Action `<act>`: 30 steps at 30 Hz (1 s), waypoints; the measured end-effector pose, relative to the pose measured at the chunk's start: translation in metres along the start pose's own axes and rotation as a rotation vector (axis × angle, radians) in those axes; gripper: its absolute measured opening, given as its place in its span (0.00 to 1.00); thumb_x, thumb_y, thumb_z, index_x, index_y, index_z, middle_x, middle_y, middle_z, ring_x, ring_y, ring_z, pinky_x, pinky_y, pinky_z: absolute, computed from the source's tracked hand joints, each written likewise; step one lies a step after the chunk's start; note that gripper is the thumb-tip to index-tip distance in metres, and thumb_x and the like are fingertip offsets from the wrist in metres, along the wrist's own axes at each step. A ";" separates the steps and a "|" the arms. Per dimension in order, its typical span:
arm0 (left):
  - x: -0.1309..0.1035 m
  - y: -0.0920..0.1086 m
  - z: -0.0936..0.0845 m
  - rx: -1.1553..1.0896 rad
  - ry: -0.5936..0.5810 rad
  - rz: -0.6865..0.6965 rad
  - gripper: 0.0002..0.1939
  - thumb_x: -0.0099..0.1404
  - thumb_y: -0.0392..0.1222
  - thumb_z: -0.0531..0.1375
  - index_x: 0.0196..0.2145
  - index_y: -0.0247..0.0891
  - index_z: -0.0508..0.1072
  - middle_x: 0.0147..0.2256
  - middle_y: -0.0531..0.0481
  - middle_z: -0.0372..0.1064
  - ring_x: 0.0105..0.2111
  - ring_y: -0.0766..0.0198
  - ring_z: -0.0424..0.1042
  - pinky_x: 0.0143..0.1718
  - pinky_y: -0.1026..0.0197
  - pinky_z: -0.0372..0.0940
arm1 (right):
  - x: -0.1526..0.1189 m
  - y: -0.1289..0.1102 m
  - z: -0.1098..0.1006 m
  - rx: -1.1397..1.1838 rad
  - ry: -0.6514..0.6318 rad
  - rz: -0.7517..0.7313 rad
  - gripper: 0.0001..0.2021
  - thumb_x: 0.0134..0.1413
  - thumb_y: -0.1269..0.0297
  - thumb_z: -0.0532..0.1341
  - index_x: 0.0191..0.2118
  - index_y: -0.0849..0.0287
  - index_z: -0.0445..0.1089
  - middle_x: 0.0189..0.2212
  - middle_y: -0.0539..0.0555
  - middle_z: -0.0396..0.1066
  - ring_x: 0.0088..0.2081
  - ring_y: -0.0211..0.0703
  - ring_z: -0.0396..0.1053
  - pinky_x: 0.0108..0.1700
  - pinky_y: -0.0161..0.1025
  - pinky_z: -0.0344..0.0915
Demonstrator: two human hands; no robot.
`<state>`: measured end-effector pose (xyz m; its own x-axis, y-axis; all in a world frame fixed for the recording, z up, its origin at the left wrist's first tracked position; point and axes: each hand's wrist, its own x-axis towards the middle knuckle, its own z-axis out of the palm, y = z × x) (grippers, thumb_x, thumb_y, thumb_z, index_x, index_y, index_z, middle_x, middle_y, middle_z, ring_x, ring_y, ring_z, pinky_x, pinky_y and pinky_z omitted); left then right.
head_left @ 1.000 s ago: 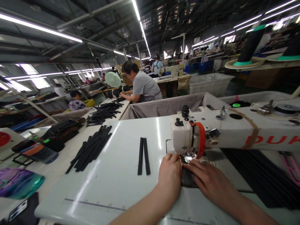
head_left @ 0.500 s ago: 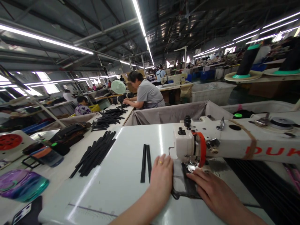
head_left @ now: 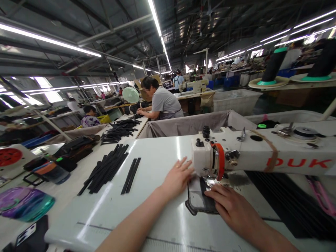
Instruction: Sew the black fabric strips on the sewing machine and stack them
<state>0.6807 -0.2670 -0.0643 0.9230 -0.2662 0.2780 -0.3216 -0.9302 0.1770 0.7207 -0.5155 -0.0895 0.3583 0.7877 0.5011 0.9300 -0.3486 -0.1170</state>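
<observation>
My left hand [head_left: 179, 176] is open, fingers spread over the white table, with its fingertips beside the sewing machine's [head_left: 203, 161] needle end. The fingers of my right hand [head_left: 228, 201] are pressed together on a black strip [head_left: 203, 190] by the presser foot [head_left: 210, 182]; the thumb is hidden. Under that strip is a metal plate [head_left: 195, 198] with a dark rim. To the left of my left hand, two black strips [head_left: 130, 176] lie side by side. Beyond them is a loose pile of black strips [head_left: 106, 171].
Long black bands [head_left: 283, 206] lie under the machine arm at right. Thread cones [head_left: 271, 66] stand behind it. A cloth-lined bin [head_left: 189, 126] borders the table's far edge. At left are a purple bottle [head_left: 25, 203] and a phone [head_left: 26, 234]. A co-worker [head_left: 165, 101] bends over another table.
The two paired strips have moved left, away from my left hand toward the pile. My left hand's fingers have spread. My right hand stays by the presser foot; the view has shifted slightly.
</observation>
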 end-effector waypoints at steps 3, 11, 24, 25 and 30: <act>0.025 0.015 0.013 -0.079 -0.041 0.109 0.10 0.71 0.37 0.55 0.45 0.43 0.75 0.45 0.49 0.75 0.51 0.61 0.70 0.61 0.53 0.58 | -0.002 0.001 -0.001 0.037 -0.023 0.003 0.19 0.55 0.78 0.52 0.47 0.56 0.72 0.43 0.57 0.75 0.43 0.48 0.73 0.46 0.46 0.72; -0.003 0.043 0.004 0.101 -0.162 -0.362 0.13 0.72 0.41 0.53 0.36 0.37 0.77 0.36 0.46 0.71 0.36 0.57 0.72 0.38 0.57 0.69 | 0.000 -0.006 -0.006 0.238 -0.112 0.025 0.17 0.58 0.71 0.58 0.52 0.56 0.72 0.51 0.59 0.71 0.50 0.50 0.70 0.51 0.47 0.70; -0.026 0.066 0.029 -0.380 0.146 -0.156 0.08 0.66 0.33 0.60 0.43 0.37 0.76 0.52 0.45 0.72 0.54 0.53 0.68 0.58 0.50 0.65 | -0.003 0.001 -0.015 0.327 -0.285 0.052 0.22 0.48 0.56 0.71 0.50 0.54 0.75 0.52 0.59 0.71 0.54 0.56 0.69 0.54 0.50 0.69; -0.025 0.069 0.032 -0.370 0.165 -0.167 0.09 0.67 0.32 0.60 0.44 0.36 0.76 0.52 0.45 0.72 0.54 0.53 0.69 0.58 0.49 0.65 | -0.003 0.002 -0.016 0.321 -0.282 0.059 0.22 0.49 0.57 0.71 0.51 0.54 0.75 0.53 0.59 0.71 0.54 0.56 0.69 0.54 0.50 0.69; -0.021 0.079 0.035 -0.319 0.193 -0.181 0.10 0.66 0.31 0.58 0.45 0.35 0.75 0.51 0.44 0.73 0.53 0.52 0.69 0.58 0.47 0.66 | -0.002 0.004 -0.021 0.301 -0.290 0.081 0.20 0.52 0.57 0.68 0.51 0.53 0.74 0.54 0.58 0.71 0.55 0.55 0.69 0.55 0.50 0.68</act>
<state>0.6435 -0.3432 -0.0889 0.9239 -0.0245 0.3819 -0.2348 -0.8244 0.5150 0.7221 -0.5290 -0.0732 0.3998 0.8890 0.2232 0.8649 -0.2852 -0.4130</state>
